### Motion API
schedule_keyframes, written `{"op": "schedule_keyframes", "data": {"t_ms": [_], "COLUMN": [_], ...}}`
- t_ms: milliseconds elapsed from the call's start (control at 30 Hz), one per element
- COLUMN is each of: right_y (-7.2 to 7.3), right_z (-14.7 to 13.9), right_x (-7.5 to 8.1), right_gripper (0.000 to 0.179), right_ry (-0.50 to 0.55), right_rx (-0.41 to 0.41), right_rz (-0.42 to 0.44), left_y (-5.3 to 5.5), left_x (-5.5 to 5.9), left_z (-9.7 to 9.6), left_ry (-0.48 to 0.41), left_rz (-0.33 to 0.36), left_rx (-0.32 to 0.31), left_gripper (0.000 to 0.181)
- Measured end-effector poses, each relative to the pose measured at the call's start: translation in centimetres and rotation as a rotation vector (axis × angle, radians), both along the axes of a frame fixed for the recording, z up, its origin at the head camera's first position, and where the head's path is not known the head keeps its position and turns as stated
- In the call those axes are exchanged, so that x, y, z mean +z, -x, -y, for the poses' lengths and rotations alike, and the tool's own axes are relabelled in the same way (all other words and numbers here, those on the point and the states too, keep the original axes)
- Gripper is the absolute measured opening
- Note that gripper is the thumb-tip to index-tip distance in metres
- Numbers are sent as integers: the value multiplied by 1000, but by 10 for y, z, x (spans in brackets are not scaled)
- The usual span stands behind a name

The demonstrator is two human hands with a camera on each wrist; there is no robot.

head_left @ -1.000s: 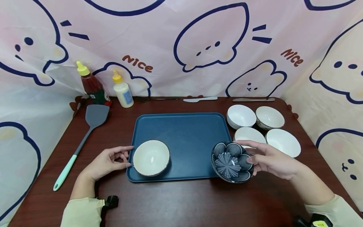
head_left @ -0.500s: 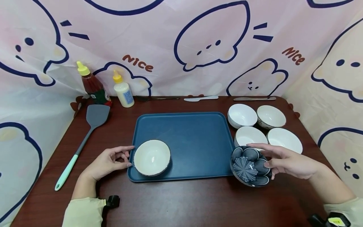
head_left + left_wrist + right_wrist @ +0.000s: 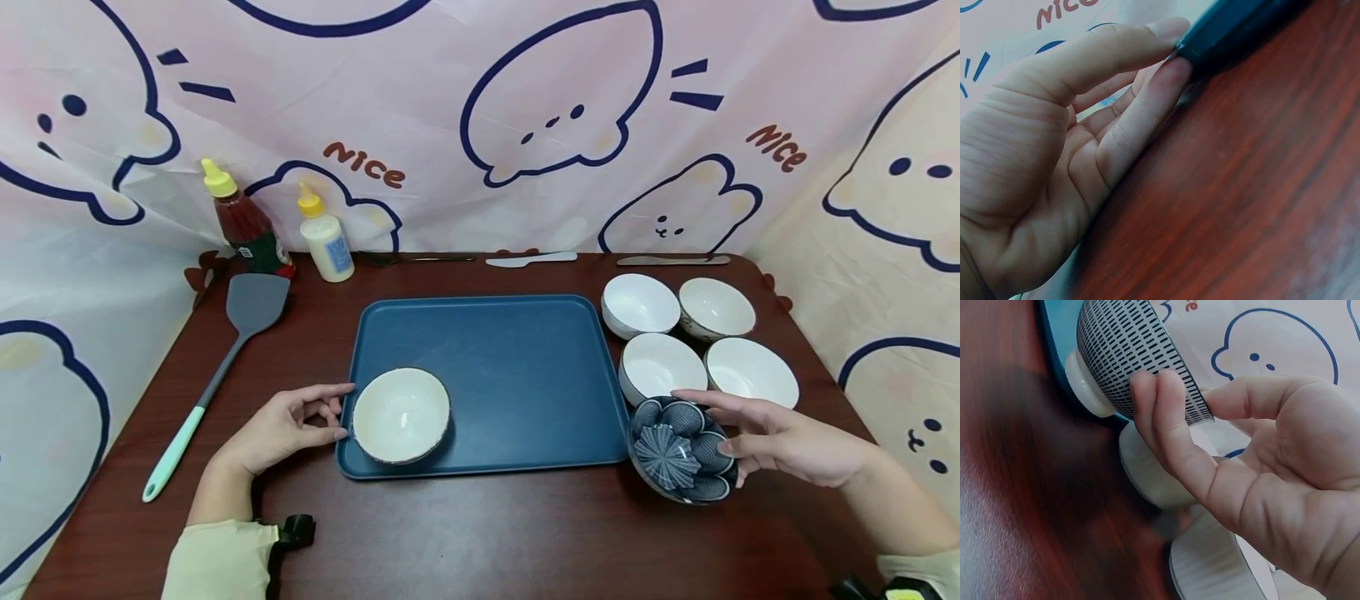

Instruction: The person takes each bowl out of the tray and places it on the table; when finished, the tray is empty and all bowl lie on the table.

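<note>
In the head view my right hand point(image 3: 787, 446) holds a dark blue patterned bowl point(image 3: 678, 450) by its rim, just off the tray's lower right corner. The right wrist view shows the thumb at the rim and fingers against the dashed outer wall of the bowl point(image 3: 1125, 353), whose white foot is raised over the table. At the left edge of the blue tray point(image 3: 510, 375), my left hand point(image 3: 281, 429) grips the rim between thumb and fingertip. A cream bowl point(image 3: 401, 415) with a dark rim sits on the tray's left part, close to that hand.
Several white bowls point(image 3: 663, 367) stand grouped right of the tray, just behind the held bowl. A grey spatula point(image 3: 255, 304) with a mint handle lies at left. A red sauce bottle point(image 3: 247, 225), a white bottle point(image 3: 327, 246) and knives point(image 3: 531, 260) line the back.
My right hand has carried the patterned bowl rightward and slightly toward me, from over the tray's right edge to beside its corner. The left hand, tray and cream bowl stay put.
</note>
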State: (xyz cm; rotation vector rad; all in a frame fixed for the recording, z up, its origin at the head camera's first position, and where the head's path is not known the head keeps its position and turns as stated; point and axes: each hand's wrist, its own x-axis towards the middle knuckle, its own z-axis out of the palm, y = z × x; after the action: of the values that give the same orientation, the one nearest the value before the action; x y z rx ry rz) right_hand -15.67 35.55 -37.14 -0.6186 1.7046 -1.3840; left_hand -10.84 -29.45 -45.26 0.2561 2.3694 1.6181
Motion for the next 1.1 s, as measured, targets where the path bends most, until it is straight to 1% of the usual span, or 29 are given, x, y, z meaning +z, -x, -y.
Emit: {"op": "schedule_keyframes", "data": {"t_ms": [267,400,533,933,1100], "right_y": [0,2,4,2,1], "right_z": [-7,-9,-10,-9,-7], "right_x": [-9,-15,-19,-21,-20], "right_gripper": [64,64,63,66,65], "right_ry": [21,53,71,-2,-85], "right_rx": [4,28,49,34,-22], "right_rz": [25,32,16,13,-15], "left_y": [-1,-1,-1,0,0], "left_x": [1,1,1,1,2], "left_z": [0,0,0,0,0], "left_ry": [1,-1,0,-9,-8], "left_rz": [2,-6,-9,2,3], "left_rx": [3,-1,-1,0,1], "left_gripper": [61,60,60,60,60]}}
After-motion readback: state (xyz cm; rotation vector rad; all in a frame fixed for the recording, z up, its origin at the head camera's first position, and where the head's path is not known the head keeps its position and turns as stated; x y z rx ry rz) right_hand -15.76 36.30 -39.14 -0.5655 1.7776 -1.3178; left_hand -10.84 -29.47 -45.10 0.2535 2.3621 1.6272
